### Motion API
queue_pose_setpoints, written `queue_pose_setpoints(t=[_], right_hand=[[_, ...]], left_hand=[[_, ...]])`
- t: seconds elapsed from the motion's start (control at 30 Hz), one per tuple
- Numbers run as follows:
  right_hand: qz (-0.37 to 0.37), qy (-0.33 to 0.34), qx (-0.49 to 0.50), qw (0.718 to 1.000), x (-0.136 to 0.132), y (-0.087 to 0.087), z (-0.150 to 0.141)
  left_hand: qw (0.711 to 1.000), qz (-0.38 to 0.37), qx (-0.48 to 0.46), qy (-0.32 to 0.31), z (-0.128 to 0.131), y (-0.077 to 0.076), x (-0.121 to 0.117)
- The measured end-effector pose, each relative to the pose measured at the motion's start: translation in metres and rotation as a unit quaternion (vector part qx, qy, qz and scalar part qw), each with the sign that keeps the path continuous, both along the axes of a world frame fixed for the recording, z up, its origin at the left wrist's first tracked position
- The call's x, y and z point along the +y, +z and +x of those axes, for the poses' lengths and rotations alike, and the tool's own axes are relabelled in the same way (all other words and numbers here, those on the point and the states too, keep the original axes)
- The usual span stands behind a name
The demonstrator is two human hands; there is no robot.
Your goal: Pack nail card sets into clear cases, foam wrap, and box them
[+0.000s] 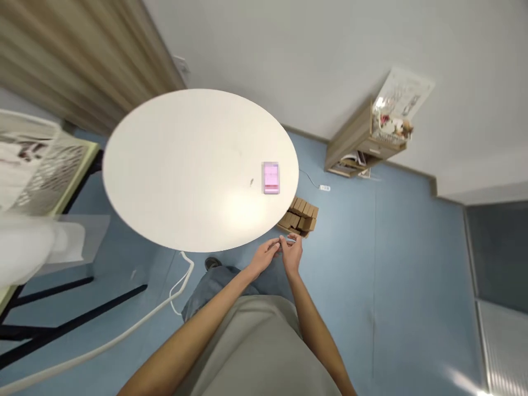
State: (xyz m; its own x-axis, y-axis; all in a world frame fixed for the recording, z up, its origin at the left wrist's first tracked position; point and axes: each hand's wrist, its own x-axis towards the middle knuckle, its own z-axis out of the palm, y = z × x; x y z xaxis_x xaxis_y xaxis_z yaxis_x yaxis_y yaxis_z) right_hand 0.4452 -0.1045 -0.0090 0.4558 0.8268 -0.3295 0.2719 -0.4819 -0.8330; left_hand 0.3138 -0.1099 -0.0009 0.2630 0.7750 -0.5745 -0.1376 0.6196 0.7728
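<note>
My left hand [264,256] and my right hand [292,255] meet over my lap, just off the near right edge of the oval white table [185,170]. Their fingertips are pinched close together. Whatever lies between them, if anything, is too small to make out. On the floor just beyond my right hand is a cardboard box [304,234] with several small brown cartons [303,208] in it, partly hidden by the tabletop. A pixelated pink rectangle [271,177], perhaps a phone, lies at the table's right side. Left of it is a tiny grey thing [251,181].
A wooden cabinet [350,140] with flowers [394,126] on top stands along the wall. A white power strip [325,188] and its cable lie on the blue floor [342,286]. At left are a white curved tube [124,333] and a desk's black legs [78,319].
</note>
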Motion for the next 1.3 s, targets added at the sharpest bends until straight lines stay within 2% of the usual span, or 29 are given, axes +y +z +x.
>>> queue_pose_setpoints(t=[0.1,0.23,0.43,0.6,0.77,0.87,1.0,1.17,1.3], right_hand=[[0.04,0.042,0.003,0.998,-0.004,0.026,-0.054],[0.074,0.087,0.002,0.993,-0.014,0.051,-0.129],[0.093,0.182,0.007,0.979,-0.028,0.082,-0.241],[0.107,0.27,0.052,0.956,-0.025,0.11,-0.316],[0.103,0.341,0.055,0.933,-0.006,0.13,-0.371],[0.101,0.368,0.057,0.922,0.012,0.132,-0.404],[0.088,0.395,0.083,0.911,0.045,0.123,-0.457],[0.072,0.433,0.095,0.893,0.088,0.104,-0.532],[0.074,0.485,0.051,0.87,0.116,0.092,-0.582]], left_hand=[[0.997,0.036,0.001,0.068,-0.056,0.024,-0.012],[0.983,0.064,0.01,0.171,-0.141,0.048,-0.03],[0.941,0.086,0.02,0.326,-0.26,0.087,-0.067],[0.898,0.098,0.019,0.429,-0.323,0.115,-0.084],[0.872,0.1,0.018,0.478,-0.366,0.124,-0.083],[0.862,0.096,0.03,0.497,-0.391,0.126,-0.078],[0.841,0.094,0.057,0.529,-0.434,0.129,-0.065],[0.817,0.079,0.106,0.561,-0.492,0.134,-0.031],[0.796,0.065,0.12,0.59,-0.521,0.129,-0.005]])
